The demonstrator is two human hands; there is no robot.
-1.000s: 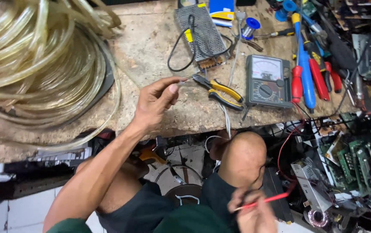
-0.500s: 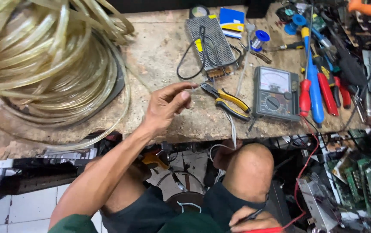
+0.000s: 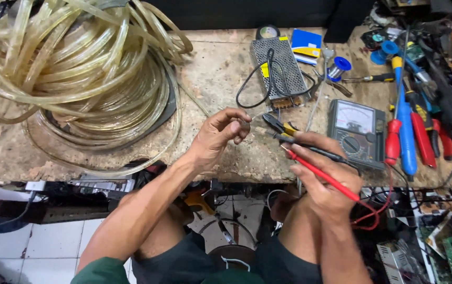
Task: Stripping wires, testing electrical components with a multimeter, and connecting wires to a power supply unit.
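Note:
My left hand (image 3: 221, 134) pinches the thin wire end of the clear coiled strip tube (image 3: 73, 79) over the stone bench (image 3: 215, 68). My right hand (image 3: 323, 173) grips a red probe (image 3: 320, 173) and a black probe (image 3: 310, 150) together, their tips pointing left toward my left fingers. The probe leads run to the grey analog multimeter (image 3: 357, 131) lying just right of my hands. Yellow-handled pliers (image 3: 281, 126) lie between the hands and the meter.
A perforated metal power supply (image 3: 278, 68) with a black cable sits at the back. A solder spool (image 3: 341, 66), red and blue screwdrivers (image 3: 404, 131) and circuit boards (image 3: 447, 247) crowd the right side. My knees are below the bench edge.
My right hand has risen from my lap to the bench with both probes. My left hand has stayed on the wire end, shifting slightly right.

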